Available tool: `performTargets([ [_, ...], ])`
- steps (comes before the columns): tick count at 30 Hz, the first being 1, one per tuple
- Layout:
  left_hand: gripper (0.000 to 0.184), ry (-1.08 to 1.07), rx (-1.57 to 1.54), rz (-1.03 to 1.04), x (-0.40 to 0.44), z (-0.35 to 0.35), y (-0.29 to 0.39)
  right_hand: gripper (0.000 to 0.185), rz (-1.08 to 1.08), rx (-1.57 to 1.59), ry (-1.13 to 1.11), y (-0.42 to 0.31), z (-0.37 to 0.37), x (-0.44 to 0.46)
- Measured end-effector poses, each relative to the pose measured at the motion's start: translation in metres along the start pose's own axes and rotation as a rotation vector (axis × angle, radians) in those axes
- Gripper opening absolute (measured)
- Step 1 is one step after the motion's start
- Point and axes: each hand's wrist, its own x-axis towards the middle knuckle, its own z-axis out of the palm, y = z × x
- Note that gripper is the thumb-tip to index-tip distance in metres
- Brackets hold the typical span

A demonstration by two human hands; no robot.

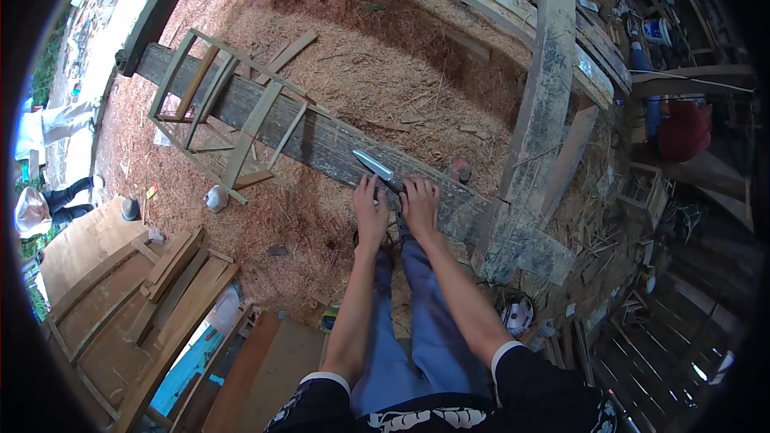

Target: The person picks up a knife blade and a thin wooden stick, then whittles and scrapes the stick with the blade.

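Silvery steel catches my eye near the middle of the frame: a knife (375, 166) with a pointed blade and a dark handle, its tip aimed toward the upper left, over a weathered wooden plank (329, 148) that slants down from upper left to lower right. From where I stand it looks fairly light, easy enough for one hand, with a stiff blade, smooth and probably slippery along the flat, and little about it seems fragile. I'd take hold of it by the dark handle, at the lower right end, keeping skin off the edges and the point. As for the grip, the right hand (419, 204) is at the handle end, fingers bent and only slightly spread, and it seems to touch the handle; whether it is clenched round it I can't make out, since the fingers hide that part. Just left of it, the left hand (369, 207) has its fingers loosely curled, thumb side toward the handle, well short of spread wide; I can't say whether it touches the knife or pinches something small.
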Motion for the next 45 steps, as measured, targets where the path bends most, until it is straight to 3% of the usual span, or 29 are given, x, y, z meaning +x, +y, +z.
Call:
performTargets([
  [7, 0.039, 0.005, -0.071, 0.035, -0.010, 0.010, 0.026, 0.029, 0.391, 0.244, -0.062, 0.017, -0.027, -0.024],
  [13, 0.039, -0.115, -0.080, 0.039, -0.017, 0.025, 0.051, 0.030, 0.523, 0.391, 0.129, 0.036, -0.068, -0.030],
  [22, 0.037, -0.316, -0.177, 0.105, -0.024, 0.069, 0.111, 0.033, 0.618, 0.271, 0.327, 0.070, -0.151, -0.055],
  [27, 0.033, -0.433, -0.174, 0.244, -0.035, 0.106, 0.149, 0.033, 0.895, 0.145, 0.386, 0.116, -0.166, -0.086],
  [30, 0.032, -0.469, -0.196, 0.260, -0.039, 0.127, 0.163, 0.032, 0.997, 0.220, 0.302, 0.139, -0.174, -0.093],
  [39, 0.029, -0.480, -0.185, 0.216, -0.052, 0.146, 0.164, 0.026, 0.895, 0.134, 0.344, 0.152, -0.162, -0.097],
  [42, 0.029, -0.475, -0.199, 0.199, -0.056, 0.146, 0.163, 0.024, 0.957, 0.143, 0.233, 0.149, -0.161, -0.098],
  [45, 0.029, -0.467, -0.215, 0.192, -0.061, 0.144, 0.165, 0.025, 1.001, 0.171, 0.351, 0.143, -0.158, -0.096],
])
